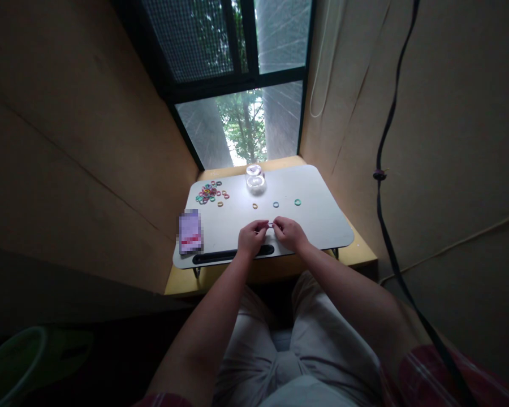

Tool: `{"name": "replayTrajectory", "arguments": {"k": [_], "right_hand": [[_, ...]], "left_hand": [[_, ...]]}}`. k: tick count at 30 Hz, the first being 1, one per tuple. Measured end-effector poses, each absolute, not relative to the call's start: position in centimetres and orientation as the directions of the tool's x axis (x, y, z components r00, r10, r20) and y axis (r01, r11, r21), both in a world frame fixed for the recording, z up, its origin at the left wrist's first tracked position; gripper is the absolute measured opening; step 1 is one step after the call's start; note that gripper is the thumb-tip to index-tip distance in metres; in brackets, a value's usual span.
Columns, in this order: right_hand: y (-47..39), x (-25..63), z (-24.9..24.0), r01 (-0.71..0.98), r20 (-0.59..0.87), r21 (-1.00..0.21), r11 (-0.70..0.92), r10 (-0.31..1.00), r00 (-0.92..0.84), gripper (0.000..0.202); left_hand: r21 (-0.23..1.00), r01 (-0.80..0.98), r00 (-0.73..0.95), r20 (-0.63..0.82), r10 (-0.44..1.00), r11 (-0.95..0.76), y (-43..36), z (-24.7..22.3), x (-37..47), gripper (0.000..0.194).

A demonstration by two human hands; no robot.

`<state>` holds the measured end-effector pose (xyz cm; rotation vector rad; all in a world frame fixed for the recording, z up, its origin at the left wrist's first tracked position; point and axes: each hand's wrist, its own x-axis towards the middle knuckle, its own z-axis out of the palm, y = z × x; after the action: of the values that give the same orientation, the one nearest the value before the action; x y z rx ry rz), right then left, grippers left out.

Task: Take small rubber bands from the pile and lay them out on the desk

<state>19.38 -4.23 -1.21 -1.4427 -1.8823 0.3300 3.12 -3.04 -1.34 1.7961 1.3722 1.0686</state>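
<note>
while both hands meet above the white worktop (322, 226), the fingers of the left hand (252, 236) and right hand (289, 232) are nearly closed, pinching a small pale purple band (271, 225) between them. beyond it lie separate yellow (255, 206), blue (276, 204) and green rings (297, 202), near a clear round container (255, 183).

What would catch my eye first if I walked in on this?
Probably the bright window behind the white tray table. Next, the heap of colorful little bands at its far left, and the left hand and right hand meeting near its front edge.
</note>
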Motion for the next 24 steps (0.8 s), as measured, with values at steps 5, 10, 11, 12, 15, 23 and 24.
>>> {"name": "replayTrajectory", "arguments": {"k": [5,10,11,12,15,23,24], "right_hand": [[-4.20,19.36,-1.22,0.727,0.391,-0.597,0.339,0.915,-0.106,0.017],[-4.20,19.35,-1.14,0.730,0.384,-0.599,0.329,0.918,-0.099,0.017],[-4.22,19.35,-1.10,0.732,0.381,-0.598,0.327,0.919,-0.099,0.017],[-4.24,19.34,-1.05,0.732,0.379,-0.598,0.326,0.920,-0.101,0.017],[-4.31,19.32,-0.90,0.732,0.376,-0.596,0.330,0.920,-0.109,0.017],[-4.43,19.27,-0.85,0.729,0.386,-0.590,0.349,0.914,-0.125,0.019],[-4.44,19.27,-0.85,0.729,0.384,-0.589,0.348,0.915,-0.126,0.019]], "left_hand": [[0.858,0.443,0.134,0.223,0.966,-0.260,-3.02,-1.34,3.11,0.023],[0.855,0.455,0.121,0.219,0.968,-0.250,-3.03,-1.27,3.14,0.024],[0.855,0.459,0.122,0.208,0.971,-0.241,-3.06,-1.21,3.15,0.024],[0.854,0.466,0.121,0.199,0.972,-0.233,-3.11,-1.13,3.16,0.025],[0.844,0.492,0.117,0.182,0.976,-0.216,-3.28,-0.83,3.18,0.029],[0.721,0.641,0.190,0.186,0.964,-0.265,-3.22,-0.57,3.33,0.037],[0.707,0.653,0.196,0.187,0.963,-0.270,-3.20,-0.56,3.35,0.039]]}}
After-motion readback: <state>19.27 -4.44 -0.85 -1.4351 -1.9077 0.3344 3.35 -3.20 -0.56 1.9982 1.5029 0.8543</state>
